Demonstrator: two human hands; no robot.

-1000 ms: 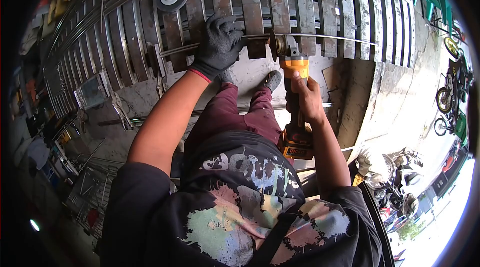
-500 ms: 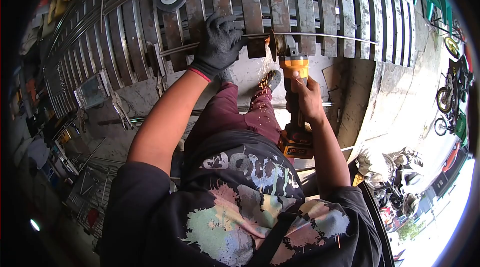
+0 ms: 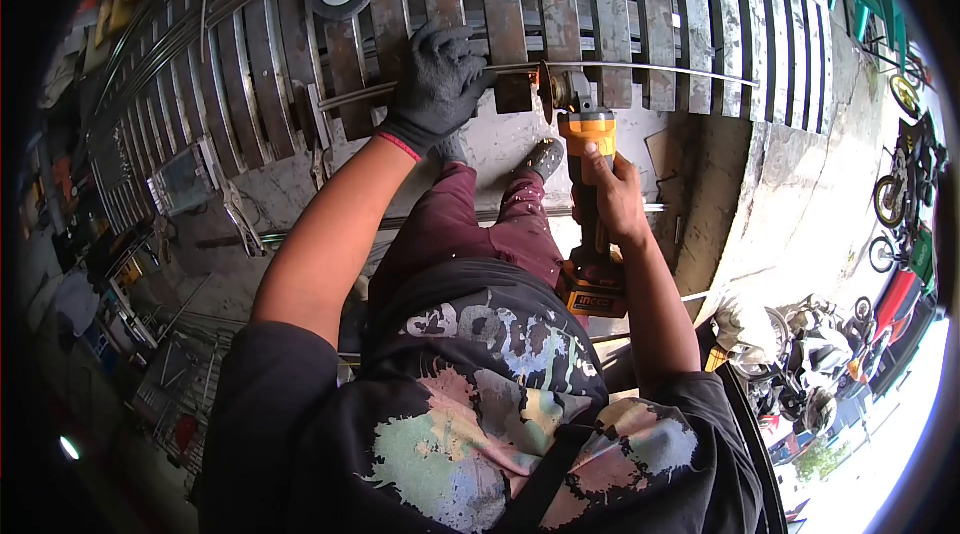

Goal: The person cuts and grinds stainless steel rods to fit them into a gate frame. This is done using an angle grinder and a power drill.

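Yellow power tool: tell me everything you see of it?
The power tool is a yellow-and-black angle grinder, its casing plastic-looking, with a lettered block at its near end. The right hand holds its body. The thin disc at its far end meets a thin metal rod over a slatted metal bench, with an orange glow there.

Brand readable: "INGCO", capitals, one line, light yellowish letters on a dark band. It's on the battery pack [image 3: 592,296], black and yellow, at the near end of the angle grinder [image 3: 588,174] in the right hand [image 3: 622,199], right of the person's legs. Letters small but clear enough.

Shirt [image 3: 490,384], near, center: big pale grey lettering in one row across the dark cloth, above the multicolor splatter print as seen here. Letters broken up and patchy, plus folds; full word can't be read for sure.

Rest of the lettering: too small or blurry to read.
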